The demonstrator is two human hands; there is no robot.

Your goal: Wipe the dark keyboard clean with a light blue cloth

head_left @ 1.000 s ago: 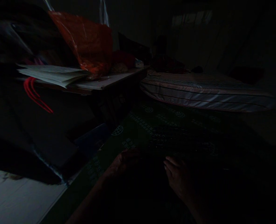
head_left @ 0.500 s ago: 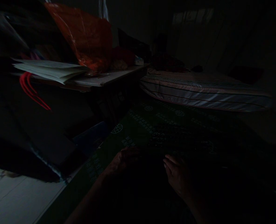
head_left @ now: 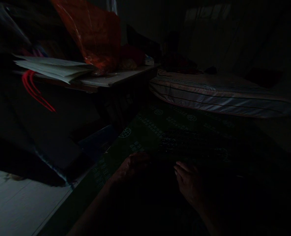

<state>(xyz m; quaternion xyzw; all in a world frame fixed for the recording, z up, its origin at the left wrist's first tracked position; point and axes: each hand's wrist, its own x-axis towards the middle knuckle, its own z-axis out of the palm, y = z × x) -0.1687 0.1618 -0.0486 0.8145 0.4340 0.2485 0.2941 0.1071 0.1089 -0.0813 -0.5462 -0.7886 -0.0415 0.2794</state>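
A dark pile [head_left: 192, 142] is lying on the green board [head_left: 111, 160], just beyond the two hands, and a few thin glints are showing along it; what it is made of, nobody could call in this gloom. The left hand [head_left: 136, 160] is coming in low over the board, back upward, fingers curving inward toward the near side of the pile. Whether it is gripping anything, I cannot tell: the fingertips are sinking into shadow. Over on the other side, the right hand [head_left: 188, 178] is pointing inward, its fingers bunching close together; again, I cannot tell whether they are pinching something or just resting. The two hands are staying apart, with near-blackness filling the gap between them.

Around them, pale globes [head_left: 125, 132] and lettering are marking the board. Beyond its far end, a striped mattress [head_left: 219, 100] is catching a little light, a dark heap [head_left: 179, 64] sitting on top. Off to the left, a table [head_left: 106, 81] is carrying an orange bag [head_left: 98, 36], a small box [head_left: 149, 60] and papers [head_left: 51, 67] jutting past the edge, with a red cord [head_left: 37, 93] dangling below. Down in the corner, pale floor [head_left: 17, 203] is showing.
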